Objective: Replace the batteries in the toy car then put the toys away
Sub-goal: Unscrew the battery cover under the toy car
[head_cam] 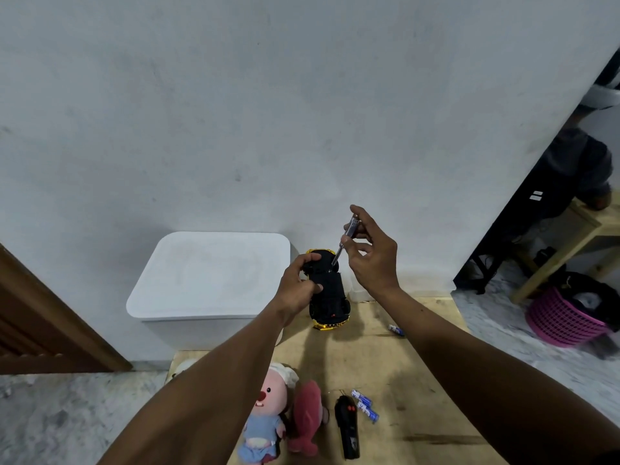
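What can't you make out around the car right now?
Head view only.
- Whether the screwdriver tip sits in a screw: too small and dark.
- Battery cover on the car: left hand partly hides it.
- White box contents: lid hides them.
- Labels on the batteries: too small.

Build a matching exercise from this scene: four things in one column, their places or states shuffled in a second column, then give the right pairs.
Things
1. toy car
2. screwdriver
3. remote control
4. pink basket

Places or states
A. on the floor, far right
B. gripped by the left hand, black underside up
C. lying on the wooden board beside the batteries
D. pinched in the right hand, tip on the car

Pairs: 1-B, 2-D, 3-C, 4-A.
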Demonstrator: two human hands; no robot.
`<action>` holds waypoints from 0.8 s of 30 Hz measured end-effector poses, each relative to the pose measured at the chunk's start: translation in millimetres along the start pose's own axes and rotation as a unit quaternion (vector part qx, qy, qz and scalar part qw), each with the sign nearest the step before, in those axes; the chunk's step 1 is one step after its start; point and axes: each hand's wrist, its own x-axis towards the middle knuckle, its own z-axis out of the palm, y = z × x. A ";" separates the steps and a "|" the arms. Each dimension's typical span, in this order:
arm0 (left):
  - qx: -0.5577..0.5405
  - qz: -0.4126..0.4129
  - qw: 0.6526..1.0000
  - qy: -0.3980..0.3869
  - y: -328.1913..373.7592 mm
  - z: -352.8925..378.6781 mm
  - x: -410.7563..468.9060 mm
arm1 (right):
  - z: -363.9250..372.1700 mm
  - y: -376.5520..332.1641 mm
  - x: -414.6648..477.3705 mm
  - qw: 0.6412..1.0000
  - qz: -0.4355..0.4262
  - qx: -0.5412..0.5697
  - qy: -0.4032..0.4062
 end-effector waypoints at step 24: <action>-0.002 0.004 1.000 0.001 -2.1 -1.3 6.1 | 3.5 -2.6 3.4 1.000 -0.023 -0.011 0.010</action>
